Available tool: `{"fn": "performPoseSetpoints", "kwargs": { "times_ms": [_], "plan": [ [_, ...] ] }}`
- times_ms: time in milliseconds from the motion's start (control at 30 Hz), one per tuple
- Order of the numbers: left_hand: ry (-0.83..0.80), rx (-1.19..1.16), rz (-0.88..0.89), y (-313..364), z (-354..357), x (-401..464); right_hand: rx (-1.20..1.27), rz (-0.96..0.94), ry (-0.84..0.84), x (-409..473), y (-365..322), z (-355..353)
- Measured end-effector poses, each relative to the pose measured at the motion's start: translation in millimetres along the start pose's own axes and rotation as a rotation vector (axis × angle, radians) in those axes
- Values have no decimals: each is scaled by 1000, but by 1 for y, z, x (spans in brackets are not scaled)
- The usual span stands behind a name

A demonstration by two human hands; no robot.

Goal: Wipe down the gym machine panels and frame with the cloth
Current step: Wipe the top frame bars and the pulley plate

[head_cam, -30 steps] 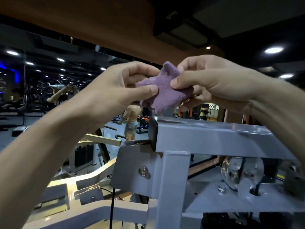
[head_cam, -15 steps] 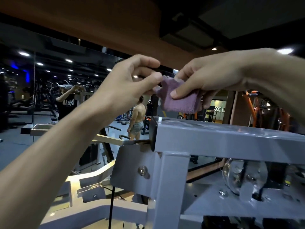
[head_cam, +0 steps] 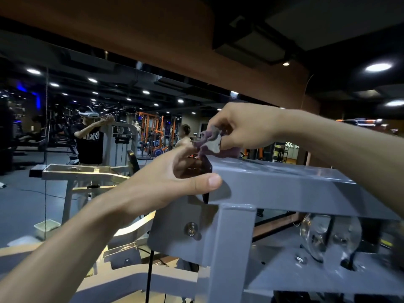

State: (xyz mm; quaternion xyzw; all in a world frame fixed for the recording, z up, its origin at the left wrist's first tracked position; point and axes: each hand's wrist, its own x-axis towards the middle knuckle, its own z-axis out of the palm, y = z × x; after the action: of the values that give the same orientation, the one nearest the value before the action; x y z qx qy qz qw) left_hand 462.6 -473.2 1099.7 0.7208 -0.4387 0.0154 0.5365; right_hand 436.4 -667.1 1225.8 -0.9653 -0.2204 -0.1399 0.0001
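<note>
Purple cloth [head_cam: 211,143] bunched in right hand [head_cam: 242,127]; left hand [head_cam: 166,182] gripping frame [head_cam: 284,184] end.

You face a wall mirror [head_cam: 109,127] reflecting orange racks [head_cam: 156,130] and round ceiling lights [head_cam: 378,67] above a dim gym's grey floor [head_cam: 21,204].

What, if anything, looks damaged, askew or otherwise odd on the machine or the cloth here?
Nothing looks damaged or spilled. The crumpled purple cloth, pinched in the right hand, shows a grey patch, possibly dirt or its underside. The left hand grips the end of the grey metal top beam, which looks intact.
</note>
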Motion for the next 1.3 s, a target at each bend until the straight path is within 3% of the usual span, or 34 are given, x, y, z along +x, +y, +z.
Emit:
{"fn": "performPoseSetpoints", "kwargs": {
  "times_ms": [200, 333, 767, 967, 1100, 1300],
  "plan": [
    [77, -47, -9, -2, 6, -3, 100, -47, -35, -25, -7, -15],
    [102, -48, -22, 0, 8, -6, -107, -14, 41, -13, -10, -5],
    [142, 6, 13, -1, 8, -9, 1, -20, 14, -12, -22, -7],
    [107, -70, 37, -1, 10, -9, 156, -65, -94, -31, -23, -19],
    [124, -18, 38, -1, 10, -9, 88, -31, 0, -19, -24, -7],
    [100, -82, 50, -3, 10, -8, 168, -97, -104, -33, -22, -20]
  ]
}}
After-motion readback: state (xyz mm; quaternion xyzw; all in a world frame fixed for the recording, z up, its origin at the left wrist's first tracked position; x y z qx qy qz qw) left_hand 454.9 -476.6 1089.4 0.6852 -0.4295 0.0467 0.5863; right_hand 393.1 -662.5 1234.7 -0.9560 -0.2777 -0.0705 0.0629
